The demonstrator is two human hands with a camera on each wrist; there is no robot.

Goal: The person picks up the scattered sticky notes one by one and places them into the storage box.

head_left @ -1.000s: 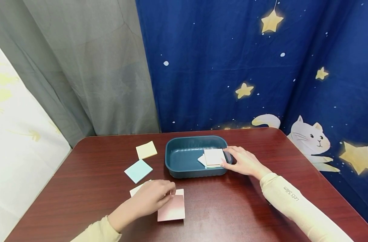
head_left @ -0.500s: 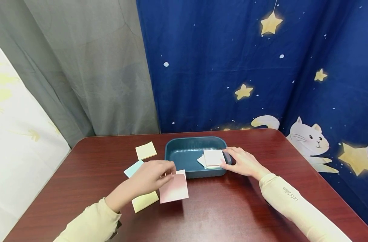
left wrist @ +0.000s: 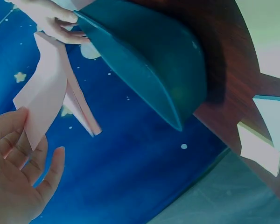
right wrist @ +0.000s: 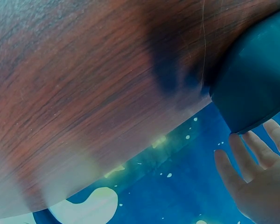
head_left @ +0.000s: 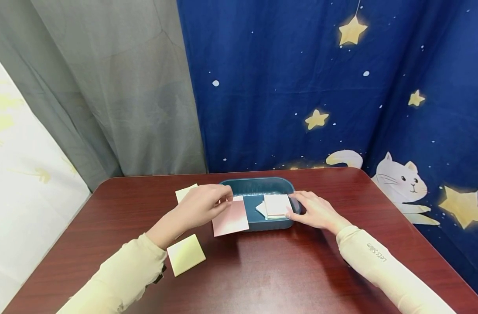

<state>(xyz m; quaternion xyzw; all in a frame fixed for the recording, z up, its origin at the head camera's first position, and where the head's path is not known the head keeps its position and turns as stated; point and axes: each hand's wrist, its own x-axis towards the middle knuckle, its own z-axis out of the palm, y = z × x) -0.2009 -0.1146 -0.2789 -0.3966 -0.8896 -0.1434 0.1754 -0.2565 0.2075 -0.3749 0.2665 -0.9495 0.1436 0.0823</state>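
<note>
One red-brown table (head_left: pixel 286 279) on my head feed, two hands working over it. Nearest are two cream sleeves, left (head_left: pixel 123 270) and right (head_left: pixel 384 266). Next, near left, one near yellow pad (head_left: pixel 186 255) flat on the table.

Left hand (head_left: pixel 207 203): narrow pinch, thumb and fingers holding one pink pad (head_left: pixel 233 218) by its edge. Pad hangs tilted, overlapping the left part of one blue bin (head_left: pixel 270 225) in my view; can't tell if they touch. Left wrist cam shows its layers splayed.

Right hand (head_left: pixel 316 210): wide grip, holding the bin's right end, fingertips at the rim.

In the bin, right side: one white pad (head_left: pixel 277 205) on top, at least one pale pad (head_left: pixel 261 209) poking out below, left. Exact count in that stack: can't tell.

Left wrist cam also gives me one light blue pad (left wrist: pixel 273 119), between the two yellows. Far left: one far yellow pad (head_left: pixel 184 192), partly behind the left hand.

Beyond: one grey curtain (head_left: pixel 125 87) left, blue curtain (head_left: pixel 262 122) right with one printed white cat (head_left: pixel 404 179).
</note>
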